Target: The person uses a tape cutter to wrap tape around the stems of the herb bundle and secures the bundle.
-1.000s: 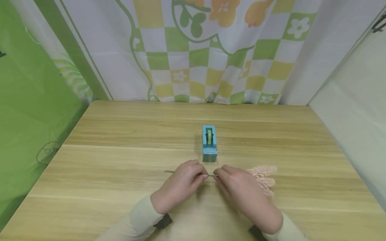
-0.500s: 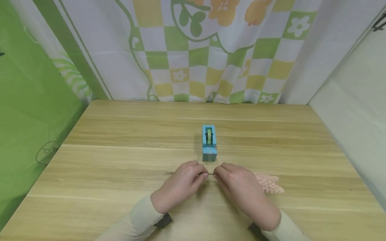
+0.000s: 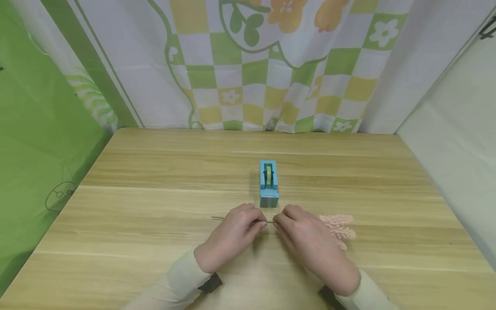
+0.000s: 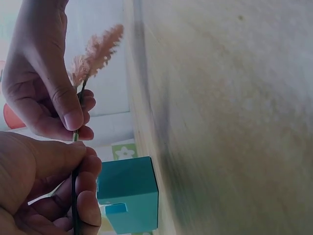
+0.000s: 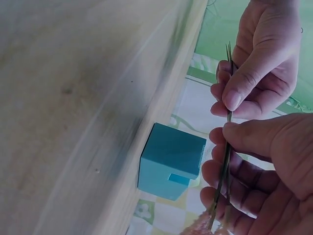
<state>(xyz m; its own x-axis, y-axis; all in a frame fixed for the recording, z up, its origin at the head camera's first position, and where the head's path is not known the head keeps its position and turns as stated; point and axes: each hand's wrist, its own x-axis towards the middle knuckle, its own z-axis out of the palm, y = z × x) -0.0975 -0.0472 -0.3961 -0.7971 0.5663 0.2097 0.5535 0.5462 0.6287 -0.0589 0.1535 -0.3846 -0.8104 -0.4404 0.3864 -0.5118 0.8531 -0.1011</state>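
Pink flower sprigs (image 3: 338,226), lower right-centre of the head frame, held off the bench (image 3: 155,172) with stems running roughly level across both hands. Fluffy heads stick out past the right hand (image 3: 310,241); thin bare stem ends (image 3: 218,218) poke out left of the left hand (image 3: 235,230). Both hands pinch the stems between thumb and fingers, fingertips near each other, short bit of stem showing in the gap. Right wrist view: stems cross the right hand's curled fingers, pink heads at bottom edge. Left wrist view: heads at upper left. Blue tape dispenser (image 3: 269,200) upright on the bench at frame centre, just beyond the fingertips, roll of greenish tape (image 3: 269,175) in its slot. Pale sleeves (image 3: 180,275) come in from the bottom edge. Checked floral curtain (image 3: 228,79) at top, green panel (image 3: 46,129) at left.
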